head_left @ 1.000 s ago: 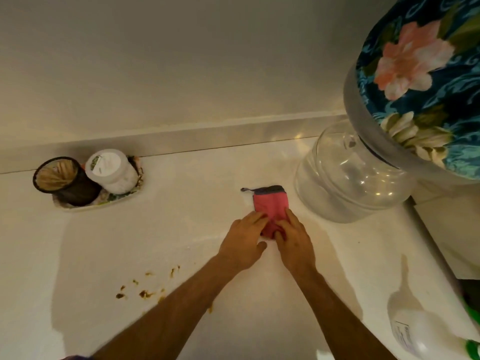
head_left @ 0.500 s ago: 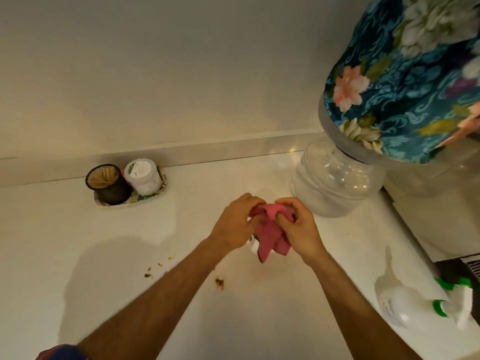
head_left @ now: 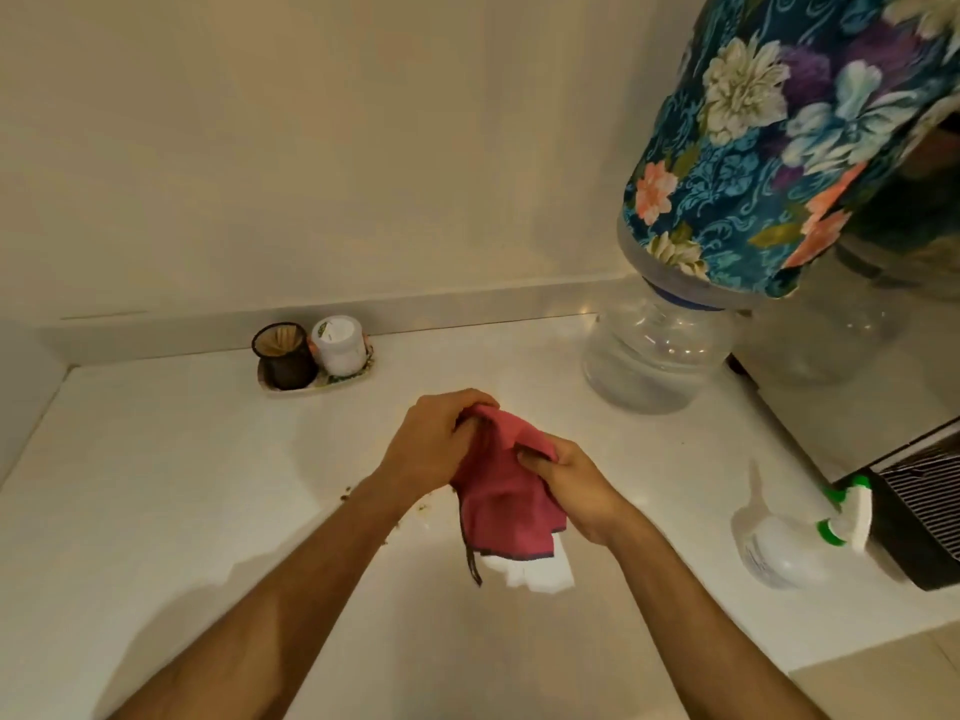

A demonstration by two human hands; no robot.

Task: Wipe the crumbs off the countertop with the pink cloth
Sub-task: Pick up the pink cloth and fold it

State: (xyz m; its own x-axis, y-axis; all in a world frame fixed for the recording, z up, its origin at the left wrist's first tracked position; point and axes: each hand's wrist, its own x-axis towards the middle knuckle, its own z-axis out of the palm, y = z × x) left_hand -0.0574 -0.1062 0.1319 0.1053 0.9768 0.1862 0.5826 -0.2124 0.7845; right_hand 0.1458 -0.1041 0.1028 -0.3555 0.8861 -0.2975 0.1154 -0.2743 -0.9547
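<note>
The pink cloth hangs unfolded above the white countertop, held up by both hands. My left hand grips its top left edge. My right hand pinches its right edge. A dark trim runs along the cloth's lower hem, and a dark loop dangles below it. Brown crumbs lie on the countertop under my left forearm, partly hidden by it.
A small dish with a dark cup and a white jar sits by the back wall. A clear water bottle with a floral cover stands at the right. A white spray bottle lies near the right edge.
Both hands lifted the folded cloth off the countertop and spread it open, so it now hangs loose. The view pulled back and shifted left.
</note>
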